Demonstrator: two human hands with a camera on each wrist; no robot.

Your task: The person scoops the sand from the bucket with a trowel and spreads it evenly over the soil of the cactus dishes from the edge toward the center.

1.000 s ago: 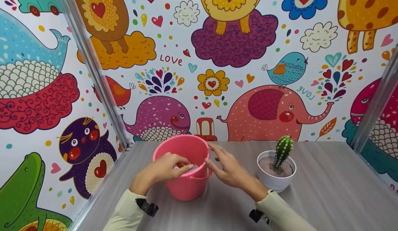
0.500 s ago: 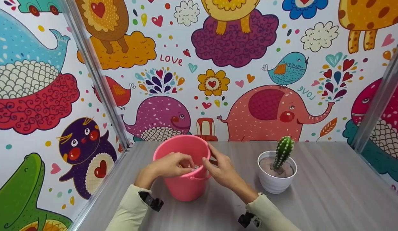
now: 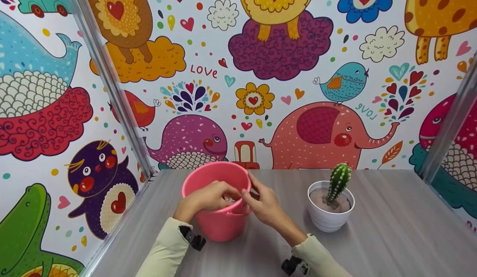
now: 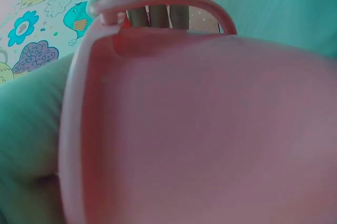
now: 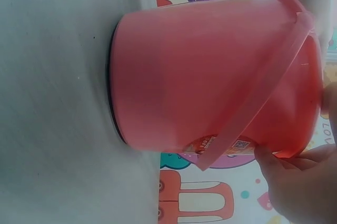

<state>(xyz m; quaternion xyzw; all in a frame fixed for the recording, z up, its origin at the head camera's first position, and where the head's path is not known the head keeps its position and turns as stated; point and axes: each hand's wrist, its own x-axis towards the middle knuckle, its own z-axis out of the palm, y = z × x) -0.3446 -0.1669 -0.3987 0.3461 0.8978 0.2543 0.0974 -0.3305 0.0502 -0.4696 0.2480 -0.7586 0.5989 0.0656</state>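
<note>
A pink plastic bucket (image 3: pixel 222 221) stands upright on the grey table, its thin handle (image 5: pixel 258 87) hanging down at the side. My left hand (image 3: pixel 209 196) reaches over the near rim, fingers bent down inside; the fingertips are partly hidden. Something pale and speckled (image 3: pixel 229 199) shows beneath these fingers, too small to identify, and whether they hold it is unclear. At the right rim, my right hand (image 3: pixel 264 204) pinches the bucket's edge, the thumb (image 5: pixel 271 168) against the outer wall. The left wrist view is mostly filled by the bucket wall (image 4: pixel 200 124).
A cactus (image 3: pixel 339 182) grows in a white pot (image 3: pixel 327 221) right of the bucket. Behind the table (image 3: pixel 392 231) rises a wall (image 3: pixel 284 88) printed with cartoon animals. Metal posts (image 3: pixel 117 92) mark the corners.
My left hand has shifted right and deeper over the bucket's rim. The right hand, earlier laid loosely along the rim, has closed on it and moved slightly left. The bucket has barely moved.
</note>
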